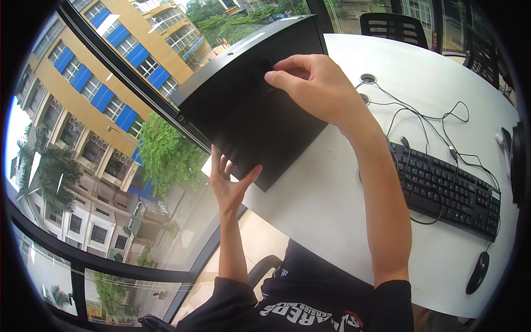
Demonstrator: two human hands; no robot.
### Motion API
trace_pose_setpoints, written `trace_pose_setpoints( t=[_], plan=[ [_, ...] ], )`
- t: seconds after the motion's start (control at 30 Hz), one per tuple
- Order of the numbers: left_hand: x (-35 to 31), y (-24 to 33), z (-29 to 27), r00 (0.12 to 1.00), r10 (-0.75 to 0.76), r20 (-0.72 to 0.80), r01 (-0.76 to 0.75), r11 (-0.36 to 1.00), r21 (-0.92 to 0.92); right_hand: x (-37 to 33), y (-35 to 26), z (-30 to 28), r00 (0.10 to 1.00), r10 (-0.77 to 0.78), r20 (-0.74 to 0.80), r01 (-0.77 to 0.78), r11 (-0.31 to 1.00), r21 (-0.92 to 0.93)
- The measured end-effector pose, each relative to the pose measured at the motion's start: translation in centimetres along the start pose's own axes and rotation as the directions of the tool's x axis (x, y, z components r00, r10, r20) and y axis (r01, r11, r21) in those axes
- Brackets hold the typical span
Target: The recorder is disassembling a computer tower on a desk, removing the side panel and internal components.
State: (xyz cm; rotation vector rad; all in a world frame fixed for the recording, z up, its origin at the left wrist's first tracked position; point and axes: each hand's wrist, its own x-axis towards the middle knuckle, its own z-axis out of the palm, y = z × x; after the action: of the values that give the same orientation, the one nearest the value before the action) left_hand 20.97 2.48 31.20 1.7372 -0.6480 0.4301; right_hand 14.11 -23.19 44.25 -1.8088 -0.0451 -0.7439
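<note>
A black computer case (pixel 249 105) stands tilted in the picture at the far left of the white table, its broad dark side panel facing me. My left hand (pixel 229 180) grips the lower left edge of the case, thumb on the panel side and fingers spread along the edge. Near the upper right of that panel is my right hand (pixel 312 86), its thumb and forefinger bent toward each other at a dark recess. Whatever lies between those fingertips is too dark to make out.
On the white table (pixel 310 188) to the right lie a black keyboard (pixel 448 191), tangled black cables (pixel 426 117) and a black mouse (pixel 477 273). A cable hole (pixel 368 78) pierces the tabletop. Black chairs (pixel 394 27) stand beyond it. A window frame (pixel 127 72) runs close along the left.
</note>
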Motion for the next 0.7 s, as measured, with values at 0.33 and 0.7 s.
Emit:
trace_pose_setpoints(
  t=[0.33,0.7],
  plan=[
    [2.2,-2.7,-2.4,0.989,-0.079,0.122,0.089,0.993,-0.083,0.1,1.2,4.8,0.996,-0.05,-0.068,0.061,0.983,0.172],
    [2.4,-4.1,-3.2,0.974,-0.158,0.161,0.181,0.973,-0.142,-0.5,1.6,8.2,0.991,-0.104,-0.082,0.119,0.972,0.201]
  ],
)
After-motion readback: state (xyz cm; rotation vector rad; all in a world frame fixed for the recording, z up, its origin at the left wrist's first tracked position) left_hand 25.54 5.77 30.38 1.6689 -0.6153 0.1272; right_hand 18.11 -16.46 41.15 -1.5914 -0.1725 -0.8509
